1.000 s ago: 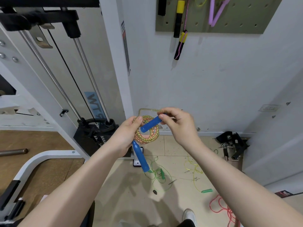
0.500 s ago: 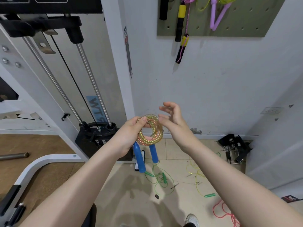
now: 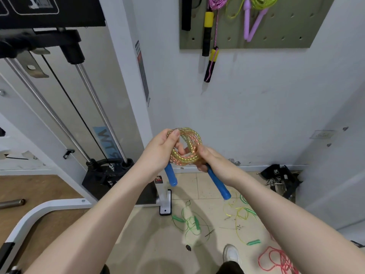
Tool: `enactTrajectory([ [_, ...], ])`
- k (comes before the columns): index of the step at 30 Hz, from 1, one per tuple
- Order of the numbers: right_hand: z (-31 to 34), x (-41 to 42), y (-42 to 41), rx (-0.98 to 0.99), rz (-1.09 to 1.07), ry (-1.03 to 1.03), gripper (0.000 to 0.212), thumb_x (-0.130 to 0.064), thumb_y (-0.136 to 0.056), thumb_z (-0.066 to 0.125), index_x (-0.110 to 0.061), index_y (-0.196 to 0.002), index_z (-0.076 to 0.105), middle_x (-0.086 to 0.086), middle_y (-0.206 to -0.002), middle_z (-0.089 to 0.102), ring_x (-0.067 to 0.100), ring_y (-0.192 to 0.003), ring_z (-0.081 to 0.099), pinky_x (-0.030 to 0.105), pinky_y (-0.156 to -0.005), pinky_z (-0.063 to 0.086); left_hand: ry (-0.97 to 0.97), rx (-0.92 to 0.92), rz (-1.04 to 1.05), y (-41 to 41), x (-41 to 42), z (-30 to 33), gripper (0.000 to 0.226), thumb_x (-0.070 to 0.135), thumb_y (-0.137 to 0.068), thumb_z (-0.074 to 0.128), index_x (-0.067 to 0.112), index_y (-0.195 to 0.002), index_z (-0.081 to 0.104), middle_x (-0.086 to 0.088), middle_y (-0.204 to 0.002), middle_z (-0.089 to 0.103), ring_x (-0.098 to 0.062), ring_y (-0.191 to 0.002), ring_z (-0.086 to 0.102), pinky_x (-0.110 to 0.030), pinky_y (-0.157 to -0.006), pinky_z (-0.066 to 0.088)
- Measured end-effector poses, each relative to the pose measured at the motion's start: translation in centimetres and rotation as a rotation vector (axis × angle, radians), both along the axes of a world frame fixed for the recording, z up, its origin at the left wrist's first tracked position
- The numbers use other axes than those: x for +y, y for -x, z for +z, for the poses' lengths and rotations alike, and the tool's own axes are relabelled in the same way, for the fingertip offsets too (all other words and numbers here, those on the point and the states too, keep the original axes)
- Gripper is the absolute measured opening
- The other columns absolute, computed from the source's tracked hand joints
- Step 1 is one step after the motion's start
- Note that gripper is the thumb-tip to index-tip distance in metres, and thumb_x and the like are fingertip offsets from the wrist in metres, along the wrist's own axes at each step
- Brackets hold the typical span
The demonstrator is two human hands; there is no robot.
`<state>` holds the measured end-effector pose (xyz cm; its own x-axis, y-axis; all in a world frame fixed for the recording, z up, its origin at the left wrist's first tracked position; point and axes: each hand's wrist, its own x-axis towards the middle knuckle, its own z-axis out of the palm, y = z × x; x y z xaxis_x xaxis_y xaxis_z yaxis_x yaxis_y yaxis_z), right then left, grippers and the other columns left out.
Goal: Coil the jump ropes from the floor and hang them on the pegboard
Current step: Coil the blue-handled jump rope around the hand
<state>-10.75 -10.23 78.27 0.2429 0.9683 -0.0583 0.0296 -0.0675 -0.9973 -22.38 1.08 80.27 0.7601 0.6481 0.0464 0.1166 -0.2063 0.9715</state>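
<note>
A coiled yellow-and-pink jump rope (image 3: 190,139) is held up in front of the wall, its two blue handles (image 3: 218,183) hanging down. My left hand (image 3: 161,149) grips the coil's left side, thumb on its top. My right hand (image 3: 210,158) pinches the coil's lower right, fingers through the loop. The green pegboard (image 3: 286,36) is on the wall above, with a pink rope, a yellow-green rope with purple handles (image 3: 250,26) and black-and-yellow handles hanging on it. On the floor lie a green rope (image 3: 190,224), a yellow-green rope (image 3: 240,216) and a red rope (image 3: 276,258).
A cable weight machine (image 3: 102,169) with steel guide rods stands at the left, its white base foot (image 3: 165,202) reaching onto the tiles. A black pile of straps and clips (image 3: 280,178) lies by the wall at right. My white shoe (image 3: 232,253) is at the bottom.
The right hand let go of a blue handle, which dropped to hang down, then closed on the coil's lower right. The view tilted up toward the pegboard.
</note>
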Motion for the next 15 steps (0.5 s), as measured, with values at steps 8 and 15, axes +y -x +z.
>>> enactTrajectory([
  [8,-0.3,2.7,-8.0,0.030,0.017,0.100,0.085,-0.071,-0.079,0.010,-0.017,-0.131,0.049,0.004,-0.124,0.061,0.016,-0.114,0.058,0.038,-0.108,0.036,-0.073,0.040,-0.033,-7.9,2.1,0.3,0.026,0.033,-0.099,0.039,0.020,-0.080,0.050,0.005,-0.061,0.056,-0.003,-0.053,0.051,-0.024,-0.062,0.042],
  [15,4.5,6.7,-18.2,-0.080,-0.200,-0.118,0.043,-0.019,-0.090,0.058,-0.019,-0.130,0.042,0.001,-0.097,0.060,0.006,-0.079,0.067,0.018,-0.081,0.051,-0.133,0.069,-0.061,-18.8,5.4,2.8,0.025,0.034,-0.097,0.043,0.016,-0.085,0.055,0.005,-0.060,0.056,-0.011,-0.054,0.055,-0.032,-0.060,0.046],
])
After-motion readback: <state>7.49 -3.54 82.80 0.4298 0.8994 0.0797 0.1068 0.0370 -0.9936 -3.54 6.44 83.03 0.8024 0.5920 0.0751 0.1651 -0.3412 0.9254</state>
